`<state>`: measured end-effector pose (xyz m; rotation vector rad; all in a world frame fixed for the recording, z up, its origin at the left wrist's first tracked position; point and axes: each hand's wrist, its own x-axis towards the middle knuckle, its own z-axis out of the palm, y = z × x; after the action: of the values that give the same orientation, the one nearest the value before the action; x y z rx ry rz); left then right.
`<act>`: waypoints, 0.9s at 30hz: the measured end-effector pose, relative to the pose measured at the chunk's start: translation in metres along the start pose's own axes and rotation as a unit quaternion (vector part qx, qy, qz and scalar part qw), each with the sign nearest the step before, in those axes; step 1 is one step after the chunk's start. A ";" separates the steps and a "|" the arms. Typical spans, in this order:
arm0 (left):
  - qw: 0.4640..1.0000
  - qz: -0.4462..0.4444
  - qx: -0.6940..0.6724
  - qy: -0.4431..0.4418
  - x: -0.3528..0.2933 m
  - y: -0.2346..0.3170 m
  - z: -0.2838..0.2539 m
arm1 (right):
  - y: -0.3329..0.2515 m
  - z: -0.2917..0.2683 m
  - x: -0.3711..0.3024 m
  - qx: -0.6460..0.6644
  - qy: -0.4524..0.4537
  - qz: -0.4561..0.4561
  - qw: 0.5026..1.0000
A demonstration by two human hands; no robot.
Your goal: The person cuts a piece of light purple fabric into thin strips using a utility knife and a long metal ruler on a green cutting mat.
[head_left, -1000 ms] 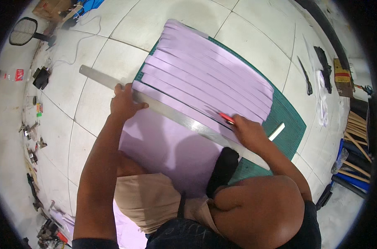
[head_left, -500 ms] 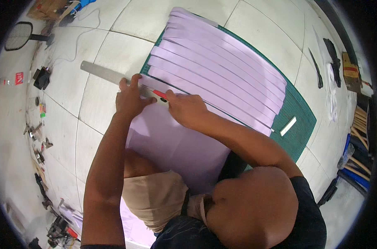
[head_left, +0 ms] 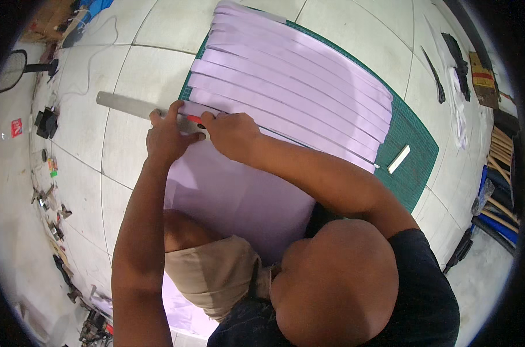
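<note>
Lilac sheet [head_left: 233, 196] lies on the green cutting mat [head_left: 413, 156], cut strips [head_left: 297, 87] toward 12 o'clock. Since 1 second ago, the right hand [head_left: 230, 134] has run its red knife [head_left: 196, 120] along the steel ruler [head_left: 129, 105] from 3 to 9 o'clock, probably finishing another strip. Left hand [head_left: 168, 137] presses flat on the ruler, touching the right.

Most of the ruler [head_left: 126, 106] is buried: only its left end pokes out past the left hand [head_left: 168, 137], the rest disappears under both hands. The knife [head_left: 196, 120] right beside the ruler is just a red sliver between the hands, blade not visible, the right hand [head_left: 232, 134] covers it. The sheet [head_left: 239, 196] below the ruler is partly blocked by a head and knee. Floor clutter far left of the ruler is too small to identify.
</note>
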<state>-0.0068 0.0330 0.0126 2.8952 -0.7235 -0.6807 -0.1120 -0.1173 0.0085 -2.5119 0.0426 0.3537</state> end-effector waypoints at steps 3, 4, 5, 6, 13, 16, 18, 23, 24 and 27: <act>1.000 0.003 0.006 -0.003 0.003 0.001 0.000 | -0.009 -0.012 0.003 0.017 -0.027 0.012 0.999; 1.000 -0.008 0.006 -0.008 0.001 0.001 -0.001 | -0.013 -0.017 0.003 0.032 -0.039 0.017 0.999; 1.000 -0.014 0.004 -0.010 0.002 0.002 -0.002 | -0.013 -0.020 0.004 0.033 -0.054 0.019 0.998; 1.000 -0.011 0.003 -0.011 0.002 0.002 -0.001 | -0.013 -0.024 0.003 0.034 -0.070 0.022 0.997; 0.999 -0.021 0.026 -0.040 0.003 0.003 -0.010 | 0.027 -0.042 -0.074 -0.005 -0.126 0.066 0.990; 0.998 -0.025 0.032 -0.044 0.004 0.008 -0.007 | 0.050 -0.048 -0.133 -0.054 -0.132 0.113 0.983; 0.998 -0.027 0.034 -0.042 0.005 0.009 -0.004 | 0.064 -0.057 -0.174 -0.066 -0.159 0.135 0.976; 0.999 0.000 0.025 -0.031 0.009 -0.008 0.002 | 0.110 -0.065 -0.291 -0.110 -0.225 0.229 0.941; 0.999 0.013 0.022 -0.024 0.011 -0.008 0.006 | 0.124 -0.065 -0.320 -0.127 -0.228 0.243 0.934; 0.999 0.002 -0.008 -0.032 0.007 -0.002 0.002 | 0.134 -0.081 -0.377 -0.191 -0.296 0.302 0.886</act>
<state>-0.0012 0.0310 0.0076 2.8682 -0.7287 -0.7786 -0.4707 -0.2920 0.0955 -2.5925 0.5677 1.4970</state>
